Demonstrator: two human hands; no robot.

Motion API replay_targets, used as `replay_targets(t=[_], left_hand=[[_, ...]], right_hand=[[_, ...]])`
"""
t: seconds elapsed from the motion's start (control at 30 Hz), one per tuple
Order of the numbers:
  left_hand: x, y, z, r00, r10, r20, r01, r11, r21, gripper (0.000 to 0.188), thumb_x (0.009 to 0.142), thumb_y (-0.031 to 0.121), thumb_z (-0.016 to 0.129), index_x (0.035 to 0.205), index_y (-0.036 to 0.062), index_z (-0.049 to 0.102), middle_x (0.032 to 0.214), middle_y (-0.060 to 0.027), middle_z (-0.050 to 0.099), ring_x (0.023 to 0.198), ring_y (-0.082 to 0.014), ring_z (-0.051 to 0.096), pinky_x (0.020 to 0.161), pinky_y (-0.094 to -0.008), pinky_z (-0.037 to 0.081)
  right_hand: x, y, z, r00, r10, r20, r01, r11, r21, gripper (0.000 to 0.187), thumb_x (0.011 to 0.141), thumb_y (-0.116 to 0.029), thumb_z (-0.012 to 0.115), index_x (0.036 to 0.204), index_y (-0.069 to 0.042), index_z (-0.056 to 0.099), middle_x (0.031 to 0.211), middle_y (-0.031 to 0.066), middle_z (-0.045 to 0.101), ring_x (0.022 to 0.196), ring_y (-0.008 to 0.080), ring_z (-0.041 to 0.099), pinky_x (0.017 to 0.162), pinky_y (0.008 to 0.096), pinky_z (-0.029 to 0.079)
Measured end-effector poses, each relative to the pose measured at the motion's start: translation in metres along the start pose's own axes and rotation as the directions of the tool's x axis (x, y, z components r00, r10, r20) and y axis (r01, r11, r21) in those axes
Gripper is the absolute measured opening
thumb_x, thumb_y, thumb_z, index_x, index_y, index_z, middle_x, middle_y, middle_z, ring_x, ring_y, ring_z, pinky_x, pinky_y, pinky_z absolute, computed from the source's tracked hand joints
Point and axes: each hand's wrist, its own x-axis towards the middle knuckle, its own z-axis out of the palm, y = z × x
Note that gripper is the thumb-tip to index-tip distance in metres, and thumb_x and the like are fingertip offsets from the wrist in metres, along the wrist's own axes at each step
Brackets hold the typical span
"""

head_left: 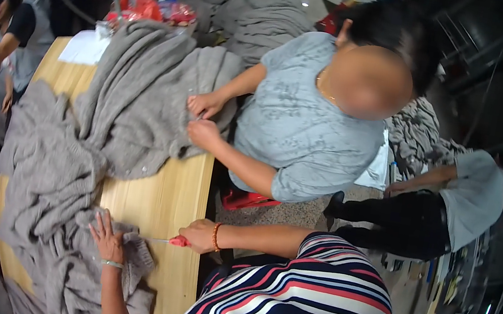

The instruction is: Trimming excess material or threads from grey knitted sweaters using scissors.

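Left of right grip point(203, 237), closed around red-handled tool point(179, 241): left grip point(108, 241) lies, fingers spread, on grey knit garment point(65, 259).

from the head, one wide fisheye view looks down, near the table point(153, 207).

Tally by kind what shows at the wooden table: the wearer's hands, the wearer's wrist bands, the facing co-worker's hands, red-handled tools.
Wearer's hands: 2 (left hand, right hand)
Wrist bands: 2 (beaded band, pale band)
Co-worker's hands: 2
Red-handled tool: 1
Total: 7
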Motion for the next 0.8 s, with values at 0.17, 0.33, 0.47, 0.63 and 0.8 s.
replay_targets(t=[0.17, 0.33, 0.47, 0.63, 0.8], left_hand=[[0.016, -0.033, 0.042, 0.990, -0.011, 0.137, 0.009, 1.000, 0.016, 0.013, 0.081, 0.010, 0.057, 0.081, 0.0115, 0.069, 0.128, -0.0174, 0.057, 0.136, -0.0384, 0.036, 0.117, -0.0663, 0.001], [0.007, -0.031, 0.027, 0.945, -0.012, 0.326, 0.029, 0.998, -0.047, 0.023, 0.080, 0.017, 0.061, 0.099, 0.0085, 0.069, 0.109, -0.0158, 0.067, 0.109, -0.0379, 0.058, 0.111, -0.0600, 0.024], [-0.017, -0.010, -0.019, 0.967, -0.088, 0.238, 0.139, 0.969, -0.206, 0.035, 0.074, 0.015, 0.063, 0.108, 0.0083, 0.067, 0.094, -0.0144, 0.065, 0.094, -0.0356, 0.060, 0.096, -0.0528, 0.039], [-0.081, -0.083, -0.022, 0.934, -0.171, 0.312, 0.120, 0.977, 0.175, 0.013, 0.066, 0.020, 0.071, 0.069, 0.0074, 0.068, 0.088, -0.0179, 0.065, 0.083, -0.0353, 0.062, 0.073, -0.0464, 0.049], [-0.086, -0.074, -0.144, 0.975, -0.160, -0.156, 0.156, 0.987, -0.039, 0.032, 0.072, -0.004, 0.055, 0.103, 0.0028, 0.056, 0.098, -0.0211, 0.059, 0.089, -0.0434, 0.057, 0.075, -0.0510, 0.047]], right_hand=[[-0.023, -0.015, -0.007, 0.999, 0.038, -0.011, -0.037, 0.999, 0.018, 0.024, 0.082, -0.019, 0.061, 0.098, 0.000, 0.061, 0.088, 0.0246, 0.068, 0.088, 0.0422, 0.066, 0.078, 0.0517, 0.052], [-0.046, -0.026, -0.013, 0.990, 0.143, -0.019, -0.141, 0.988, 0.068, 0.023, 0.080, -0.020, 0.064, 0.093, -0.001, 0.067, 0.092, 0.0220, 0.070, 0.095, 0.0395, 0.067, 0.083, 0.0471, 0.052], [-0.049, -0.024, 0.000, 0.985, 0.141, -0.103, -0.132, 0.988, 0.085, 0.023, 0.081, -0.022, 0.064, 0.092, -0.002, 0.068, 0.088, 0.0220, 0.069, 0.092, 0.0389, 0.067, 0.082, 0.0478, 0.052], [-0.036, -0.046, 0.007, 0.988, -0.040, -0.146, 0.060, 0.989, 0.133, 0.026, 0.089, -0.033, 0.057, 0.097, -0.010, 0.066, 0.082, 0.0195, 0.069, 0.080, 0.0388, 0.067, 0.069, 0.0501, 0.052], [-0.046, -0.056, -0.005, 0.984, 0.116, -0.134, -0.105, 0.990, 0.091, 0.024, 0.090, -0.029, 0.058, 0.098, -0.007, 0.062, 0.087, 0.0210, 0.068, 0.085, 0.0402, 0.066, 0.074, 0.0507, 0.052]])
